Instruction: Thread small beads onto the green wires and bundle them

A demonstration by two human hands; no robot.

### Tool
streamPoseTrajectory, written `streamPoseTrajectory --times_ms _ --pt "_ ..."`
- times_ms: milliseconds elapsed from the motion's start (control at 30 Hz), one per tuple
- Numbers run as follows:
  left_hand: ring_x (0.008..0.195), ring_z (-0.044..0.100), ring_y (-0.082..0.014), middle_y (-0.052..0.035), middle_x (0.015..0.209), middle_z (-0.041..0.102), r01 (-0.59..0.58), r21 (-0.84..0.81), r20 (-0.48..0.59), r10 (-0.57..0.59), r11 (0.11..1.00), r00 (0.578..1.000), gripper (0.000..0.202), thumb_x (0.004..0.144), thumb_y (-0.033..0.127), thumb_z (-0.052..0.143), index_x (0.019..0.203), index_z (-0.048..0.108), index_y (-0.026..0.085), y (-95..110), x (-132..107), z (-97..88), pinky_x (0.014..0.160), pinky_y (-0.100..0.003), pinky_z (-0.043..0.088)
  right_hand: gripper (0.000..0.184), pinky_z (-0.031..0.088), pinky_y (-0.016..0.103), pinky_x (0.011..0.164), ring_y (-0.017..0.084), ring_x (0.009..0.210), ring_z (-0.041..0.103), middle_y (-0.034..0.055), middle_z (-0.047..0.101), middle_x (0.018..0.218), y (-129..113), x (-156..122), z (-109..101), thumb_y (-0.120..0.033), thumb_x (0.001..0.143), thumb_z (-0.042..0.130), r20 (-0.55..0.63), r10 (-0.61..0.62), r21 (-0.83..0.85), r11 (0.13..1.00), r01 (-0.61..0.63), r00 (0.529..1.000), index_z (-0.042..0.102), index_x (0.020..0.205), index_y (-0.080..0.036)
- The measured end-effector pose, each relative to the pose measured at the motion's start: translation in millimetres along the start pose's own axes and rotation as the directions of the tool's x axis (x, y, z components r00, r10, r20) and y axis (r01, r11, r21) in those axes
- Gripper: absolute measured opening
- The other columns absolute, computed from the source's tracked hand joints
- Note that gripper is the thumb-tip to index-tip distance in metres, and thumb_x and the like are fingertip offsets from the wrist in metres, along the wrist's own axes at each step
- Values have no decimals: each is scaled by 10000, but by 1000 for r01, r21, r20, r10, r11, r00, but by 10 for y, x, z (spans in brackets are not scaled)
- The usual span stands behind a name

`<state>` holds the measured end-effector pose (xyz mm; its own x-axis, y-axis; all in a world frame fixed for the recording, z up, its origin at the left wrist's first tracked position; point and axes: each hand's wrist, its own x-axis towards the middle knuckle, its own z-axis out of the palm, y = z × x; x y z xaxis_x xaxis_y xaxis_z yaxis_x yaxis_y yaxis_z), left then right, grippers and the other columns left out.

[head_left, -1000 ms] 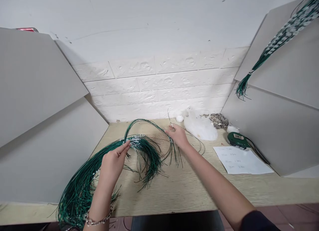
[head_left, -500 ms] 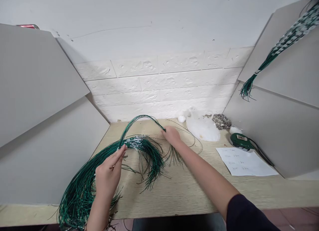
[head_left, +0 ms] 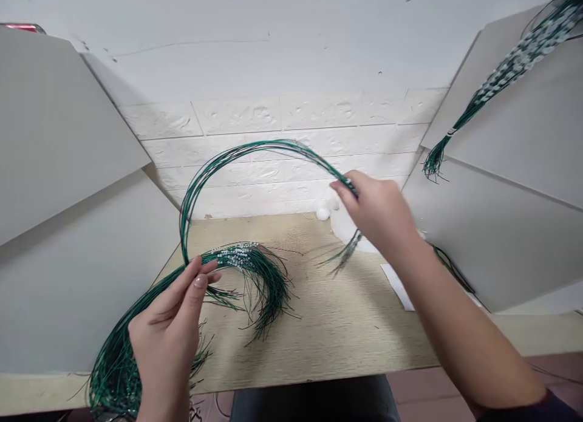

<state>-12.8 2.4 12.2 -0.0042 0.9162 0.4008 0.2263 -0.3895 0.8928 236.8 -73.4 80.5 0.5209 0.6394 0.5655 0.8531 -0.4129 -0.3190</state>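
A thin bundle of green wires (head_left: 255,147) arches up in front of the wall between my two hands. My right hand (head_left: 376,206) is closed around its right end, and short wire tips hang out below the fist. At the other end my left hand (head_left: 170,325) pinches the bundle between thumb and fingers. Behind and beneath my left hand lies a thick pile of green wires (head_left: 136,325), with small whitish beads (head_left: 237,255) clustered near its upper end. Loose wire tips fan out over the table to the right of the beads.
Grey panels (head_left: 82,124) stand left and right of the wooden table (head_left: 319,343). At upper right hangs a tied, beaded wire bundle (head_left: 514,67). White fluffy material (head_left: 339,221) lies by the wall. My right arm partly covers a paper sheet (head_left: 398,286).
My right hand has risen and moved right, lifting the thin bundle into a bigger arch. My left hand still pinches its other end, slightly further left. The view has shifted a little.
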Motion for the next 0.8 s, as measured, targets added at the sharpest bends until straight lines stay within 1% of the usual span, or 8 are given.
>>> streamPoseTrajectory --times_ms 67,133,233,300,433,533,633,800 --pt "758 648 -168 -11 865 694 -16 37 118 11 999 993 351 714 393 596 1010 645 210 29 -38 44 773 -308 528 350 252 238 540 158 541 455 9 426 499 112 -77 -205 -476 846 358 -54 23 -76 997 -28 998 552 803 -188" --pt "731 648 -170 -18 838 698 -40 75 290 17 996 957 339 704 413 591 965 667 210 3 -85 121 731 -293 533 357 237 237 517 146 493 424 2 398 476 296 -193 -294 -492 838 359 -75 48 -179 982 -61 996 538 784 -189" --pt "749 647 -185 -34 848 698 -16 150 530 -67 989 845 344 721 412 549 957 675 195 -131 -195 276 714 -296 528 354 204 244 464 136 409 364 6 405 444 644 -407 -203 -509 818 378 51 94 -335 940 -71 994 539 754 -200" --pt "802 644 -195 -39 892 691 41 224 621 -175 974 764 356 741 388 522 999 658 185 -266 -296 374 730 -301 522 350 209 252 444 146 410 391 33 496 515 864 -546 -31 -502 825 359 172 83 -344 939 -19 982 550 782 -211" --pt "947 607 -198 -45 1040 638 88 308 675 -283 947 682 349 761 318 484 1038 638 172 -526 -522 510 835 -305 478 361 265 263 434 196 512 514 57 589 652 1173 -739 340 -526 803 378 334 91 -296 955 12 938 565 780 -218" --pt "940 607 -197 -50 1067 627 72 332 717 -301 940 629 357 771 294 460 1067 623 177 -614 -649 565 827 -303 470 423 371 306 536 244 679 585 89 634 797 1283 -778 479 -580 719 492 300 12 -182 982 45 954 596 862 -196" --pt "878 616 -190 -56 1025 653 57 326 738 -292 944 608 364 788 310 442 1076 618 174 -603 -702 604 785 -288 471 474 404 345 627 282 756 598 110 650 844 1299 -736 450 -595 694 512 213 31 -162 987 5 977 611 911 -185" --pt "756 596 -188 -61 864 673 -27 372 769 -292 928 569 476 725 342 541 1160 553 149 -545 -705 675 708 -291 464 339 380 336 603 261 713 592 120 656 769 1110 -558 119 -506 770 466 251 169 -235 966 -109 953 638 816 -218"
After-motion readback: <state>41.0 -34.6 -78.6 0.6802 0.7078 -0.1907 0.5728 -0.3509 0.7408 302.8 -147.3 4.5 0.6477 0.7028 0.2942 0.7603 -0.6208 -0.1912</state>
